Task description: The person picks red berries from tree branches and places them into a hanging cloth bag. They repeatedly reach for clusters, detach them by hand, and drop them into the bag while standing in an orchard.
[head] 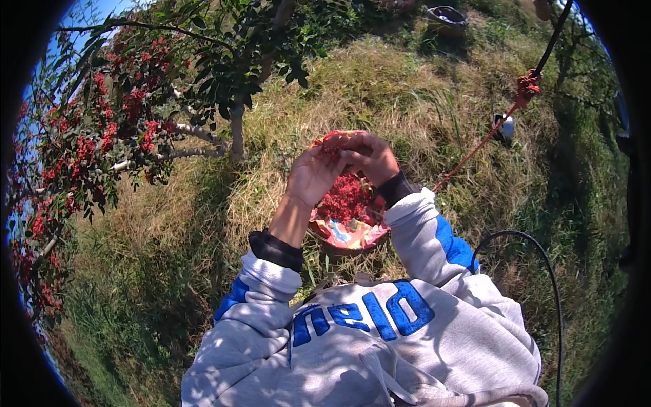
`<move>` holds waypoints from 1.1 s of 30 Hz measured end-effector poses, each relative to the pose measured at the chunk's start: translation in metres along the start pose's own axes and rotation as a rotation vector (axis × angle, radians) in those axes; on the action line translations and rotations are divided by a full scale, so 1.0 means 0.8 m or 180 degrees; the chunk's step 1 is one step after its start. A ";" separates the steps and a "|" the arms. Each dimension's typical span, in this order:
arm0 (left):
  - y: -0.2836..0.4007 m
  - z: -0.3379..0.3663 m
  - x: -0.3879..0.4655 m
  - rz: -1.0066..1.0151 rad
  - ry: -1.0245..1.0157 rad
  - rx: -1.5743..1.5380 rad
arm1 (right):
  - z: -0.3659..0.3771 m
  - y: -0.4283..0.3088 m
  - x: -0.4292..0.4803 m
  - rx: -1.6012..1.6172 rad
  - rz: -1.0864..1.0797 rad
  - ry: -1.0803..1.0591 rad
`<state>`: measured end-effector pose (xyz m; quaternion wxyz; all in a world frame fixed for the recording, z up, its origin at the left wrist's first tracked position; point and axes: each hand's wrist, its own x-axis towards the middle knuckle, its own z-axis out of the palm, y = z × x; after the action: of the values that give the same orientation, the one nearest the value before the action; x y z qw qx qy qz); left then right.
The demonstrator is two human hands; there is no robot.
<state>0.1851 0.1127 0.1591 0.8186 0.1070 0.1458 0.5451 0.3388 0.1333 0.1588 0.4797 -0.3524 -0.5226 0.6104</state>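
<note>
In front of my chest, my left hand (311,175) is turned palm up with a cluster of small red berries (333,145) held in its fingers. My right hand (375,157) meets it from the other side, its fingertips pinching at the same cluster. Directly below both hands stands a round container (351,239) with a bright patterned lining folded over its rim. A heap of red berries (346,198) fills much of it, with a few leaf bits among them. My hands cover part of the container's far side.
A tree with pale branches (196,152) and many red berry clusters (84,147) stands at left. From a dark branch or pole, a knotted red cord (478,147) slants down toward my right arm. A black cable (552,274) loops at right. Farther off are a white object (504,128) and another container (446,21).
</note>
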 end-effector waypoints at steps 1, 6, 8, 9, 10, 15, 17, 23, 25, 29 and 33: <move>0.001 -0.001 0.000 -0.0043 0.0003 -0.0020 | 0.000 0.000 -0.001 -0.0099 0.0006 0.0022; -0.001 -0.001 -0.001 -0.0012 0.0231 -0.0194 | -0.002 -0.003 -0.001 0.0163 0.0280 0.0138; -0.003 -0.001 -0.002 -0.0006 0.0201 -0.0167 | -0.003 0.003 0.000 0.0403 0.0265 0.0146; -0.005 0.007 -0.003 -0.0003 0.0132 -0.0096 | -0.001 0.002 0.000 0.0489 0.0241 0.0170; -0.005 0.014 -0.004 0.0000 0.0063 -0.0024 | 0.002 0.011 0.002 0.0427 0.0015 0.0251; -0.005 0.006 -0.002 -0.0005 0.0109 0.0235 | 0.008 -0.006 -0.005 0.0042 0.0444 0.0228; -0.005 0.008 0.004 0.0151 0.0316 0.0672 | 0.005 -0.004 0.000 0.0182 0.0375 0.0160; -0.009 0.008 0.006 0.0206 0.0584 0.1096 | 0.000 0.004 -0.004 0.0429 0.0184 0.0178; -0.009 0.010 0.003 0.0194 0.0779 0.0976 | 0.000 0.020 -0.004 0.0902 0.0219 0.0088; -0.006 0.001 0.008 0.0246 0.0627 0.1066 | -0.001 0.022 -0.002 0.1554 0.0207 0.0215; -0.005 -0.005 0.008 0.0173 0.0328 0.0788 | -0.006 0.017 0.001 0.1854 0.0435 0.0183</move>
<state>0.1896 0.1166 0.1532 0.7755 0.1830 0.2510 0.5497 0.3402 0.1360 0.1443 0.5330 -0.2514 -0.2868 0.7552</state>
